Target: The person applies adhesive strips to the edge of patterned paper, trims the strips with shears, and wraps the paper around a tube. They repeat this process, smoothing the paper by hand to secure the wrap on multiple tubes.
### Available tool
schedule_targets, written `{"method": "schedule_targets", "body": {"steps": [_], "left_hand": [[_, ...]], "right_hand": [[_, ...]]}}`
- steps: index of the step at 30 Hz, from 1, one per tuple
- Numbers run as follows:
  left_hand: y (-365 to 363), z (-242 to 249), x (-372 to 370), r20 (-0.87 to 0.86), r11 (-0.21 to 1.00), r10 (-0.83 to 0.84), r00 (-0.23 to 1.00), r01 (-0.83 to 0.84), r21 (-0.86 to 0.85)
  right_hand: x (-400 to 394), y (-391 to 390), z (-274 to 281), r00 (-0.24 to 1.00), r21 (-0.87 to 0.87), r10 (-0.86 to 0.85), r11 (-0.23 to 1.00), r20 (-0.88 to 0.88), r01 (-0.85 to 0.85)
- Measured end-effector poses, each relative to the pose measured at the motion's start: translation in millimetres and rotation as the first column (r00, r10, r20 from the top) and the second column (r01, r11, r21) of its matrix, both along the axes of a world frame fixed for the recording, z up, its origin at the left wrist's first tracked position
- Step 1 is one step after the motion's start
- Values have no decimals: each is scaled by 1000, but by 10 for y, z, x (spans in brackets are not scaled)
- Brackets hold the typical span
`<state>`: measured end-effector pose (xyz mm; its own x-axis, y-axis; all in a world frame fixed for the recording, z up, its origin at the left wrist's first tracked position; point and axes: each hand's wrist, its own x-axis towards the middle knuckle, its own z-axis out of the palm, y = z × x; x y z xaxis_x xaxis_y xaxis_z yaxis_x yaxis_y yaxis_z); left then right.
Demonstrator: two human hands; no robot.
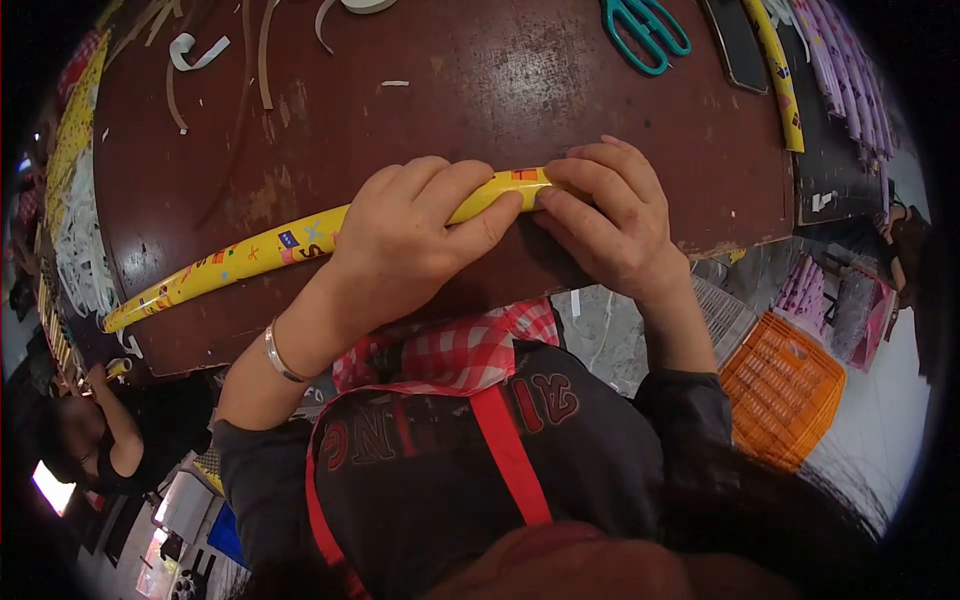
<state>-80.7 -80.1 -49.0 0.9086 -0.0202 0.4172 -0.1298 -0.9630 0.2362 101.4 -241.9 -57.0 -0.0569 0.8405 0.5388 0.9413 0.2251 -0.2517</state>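
Observation:
A long, slim roll of yellow wrapping paper [250, 258] with a colourful print lies across the near part of the brown table. My left hand [405, 225] is wrapped over the roll, its thumb along the near side and fingers over the top. At the roll's right end, my right hand [615, 215] pinches the tip between thumb and fingers. Both hands are closed and only a short stretch of printed paper shows between them. The roll's left end rests by the table's left edge, beyond my left wrist with its bracelet [278, 355].
Teal-handled scissors [640, 30] and a dark phone [735, 45] lie at the far right. Beside them are another yellow roll [778, 80] and several purple rolls [840, 80]. Paper strips [267, 60] lie far left. An orange basket [785, 390] stands below right; another person [110, 430] is at left.

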Motion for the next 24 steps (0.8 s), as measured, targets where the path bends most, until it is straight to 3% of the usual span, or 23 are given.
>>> {"method": "schedule_targets", "body": {"steps": [2, 8, 15, 18, 24], "left_hand": [[-6, -32, -18, 75, 1000, 8, 997, -7, -7], [-134, -59, -24, 72, 989, 140, 988, -137, -49], [-155, -53, -24, 94, 990, 142, 985, -143, 1], [-206, -14, -24, 4, 982, 173, 985, -172, -79], [-197, -116, -22, 67, 985, 163, 984, -159, -69]], "right_hand": [[9, 4, -24, 1000, 10, 7, 1000, -8, -7], [8, 12, -32, 999, 17, 16, 1000, -31, -16], [9, 21, -31, 998, 15, 21, 1000, -65, -20], [16, 25, -41, 999, 37, 12, 999, -39, -10], [11, 39, -70, 999, -4, -33, 999, 4, 33]]}}
